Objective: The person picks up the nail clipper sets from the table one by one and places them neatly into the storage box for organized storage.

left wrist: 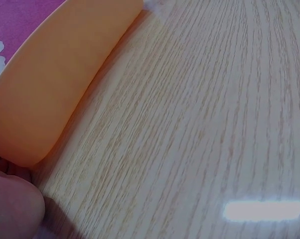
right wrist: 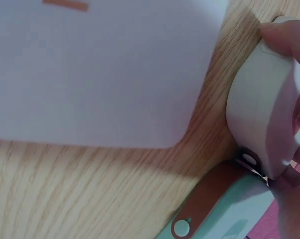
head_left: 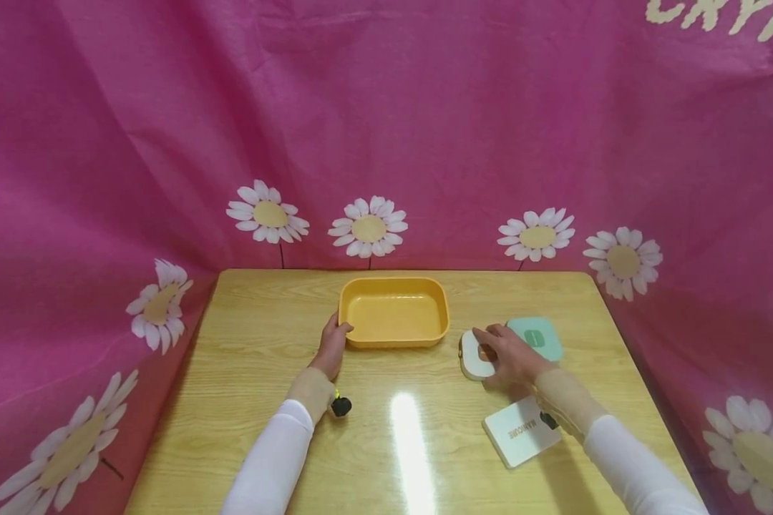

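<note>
My left hand [head_left: 331, 350] grips the near left corner of a yellow rectangular tray [head_left: 396, 342], thumb by the rim. In the left wrist view the tray's outer wall [left wrist: 65, 84] rises beside the thumb [left wrist: 15, 206]. My right hand [head_left: 515, 355] holds a small white rounded-square case [head_left: 474, 357] by its edges, fingers across its top. The right wrist view shows this white case [right wrist: 257, 104] on its side wall, with a dark tab at one corner. Close beyond the hand lies a mint green case [head_left: 544, 336]; its brown strap [right wrist: 207, 194] has a round snap.
A flat white box [head_left: 522, 431] lettered "MANICURE" lies under the right wrist, toward the front. The wooden table [head_left: 264, 307] is bordered by a pink curtain [head_left: 425, 129] with daisies at the back and both sides. A bright reflection crosses the tabletop's middle.
</note>
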Demonstrator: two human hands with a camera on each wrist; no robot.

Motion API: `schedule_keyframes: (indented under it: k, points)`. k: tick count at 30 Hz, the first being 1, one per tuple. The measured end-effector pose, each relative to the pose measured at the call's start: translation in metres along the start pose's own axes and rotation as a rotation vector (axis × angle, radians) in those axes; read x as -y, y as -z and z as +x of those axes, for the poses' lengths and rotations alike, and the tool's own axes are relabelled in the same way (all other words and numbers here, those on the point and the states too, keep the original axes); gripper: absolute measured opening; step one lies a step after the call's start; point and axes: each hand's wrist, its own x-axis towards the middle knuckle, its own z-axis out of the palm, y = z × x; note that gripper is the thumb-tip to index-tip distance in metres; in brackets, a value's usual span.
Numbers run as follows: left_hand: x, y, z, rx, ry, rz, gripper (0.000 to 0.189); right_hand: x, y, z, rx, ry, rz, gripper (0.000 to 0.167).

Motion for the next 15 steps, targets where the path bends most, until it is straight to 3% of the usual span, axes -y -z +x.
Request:
schedule_keyframes:
  k: [15]
  points:
    - [-0.0001,-0.0003,0.0003,-0.013,0.007,0.009,0.067,0.0006,-0.0014,0.0009,-0.088,-0.01,-0.012,0.111]
